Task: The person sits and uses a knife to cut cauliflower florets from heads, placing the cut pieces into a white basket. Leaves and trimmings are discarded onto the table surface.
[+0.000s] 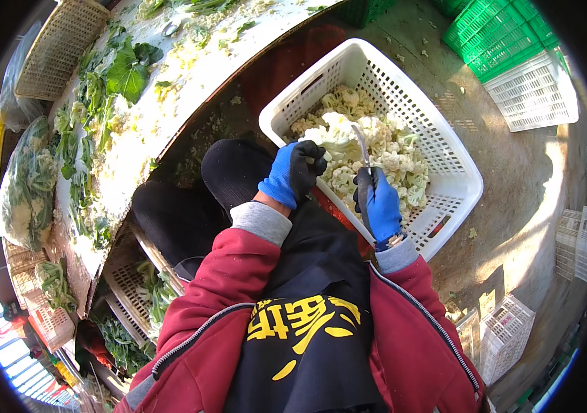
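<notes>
My left hand [293, 173], in a blue and black work glove, is closed around the pale stalk of a cauliflower piece [330, 131]. My right hand [380, 202], gloved alike, grips the handle of a curved knife [363, 146]. Its hooked blade points away from me, beside the held piece; whether it touches is unclear. Both hands are over the near side of a white perforated plastic crate [445, 149], which stands tilted before my knees. Cut cauliflower florets [402, 168] heap up inside it, partly hidden by my hands.
On my left, a long table [169, 118] bears cauliflower leaves [127, 72] and crumbs. A bagged cauliflower load [29, 186] and a beige crate [61, 49] sit along its far side. Green crates [500, 36] and white crates [533, 93] stand on the floor to the right.
</notes>
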Tool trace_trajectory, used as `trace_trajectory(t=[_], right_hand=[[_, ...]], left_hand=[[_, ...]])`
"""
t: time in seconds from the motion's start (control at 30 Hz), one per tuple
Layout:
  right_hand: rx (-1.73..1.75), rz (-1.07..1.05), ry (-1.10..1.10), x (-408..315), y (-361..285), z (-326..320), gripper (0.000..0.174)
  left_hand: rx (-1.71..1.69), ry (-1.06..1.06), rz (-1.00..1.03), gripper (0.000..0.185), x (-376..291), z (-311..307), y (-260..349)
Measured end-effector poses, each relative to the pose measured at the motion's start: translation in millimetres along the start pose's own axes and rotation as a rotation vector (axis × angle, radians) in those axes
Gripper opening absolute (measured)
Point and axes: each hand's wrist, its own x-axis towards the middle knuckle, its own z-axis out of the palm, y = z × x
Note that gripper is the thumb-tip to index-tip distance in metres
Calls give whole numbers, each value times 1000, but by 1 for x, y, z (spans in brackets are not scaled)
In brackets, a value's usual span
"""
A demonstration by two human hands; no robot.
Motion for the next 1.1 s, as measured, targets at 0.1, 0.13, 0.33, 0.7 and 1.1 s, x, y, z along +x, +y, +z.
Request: trace_trajectory(t=[0.1,0.13,0.33,0.7,1.1], right_hand=[[-287,-190,-14,11,2,15,26],[-224,-195,-30,17,5,15,32],[123,270,-357,27,52,29,38],[751,429,102,-6,63,-13,43],[-326,340,160,133,84,48,82]], left_hand=[[-31,-122,-8,11,1,-3,5],[-13,-178,8,11,2,-3,5],[-735,-24,-300,26,3,10,4],[-1087,478,-72,40,-49,-104,35],[358,1553,-833,34,-600,-306,-14]])
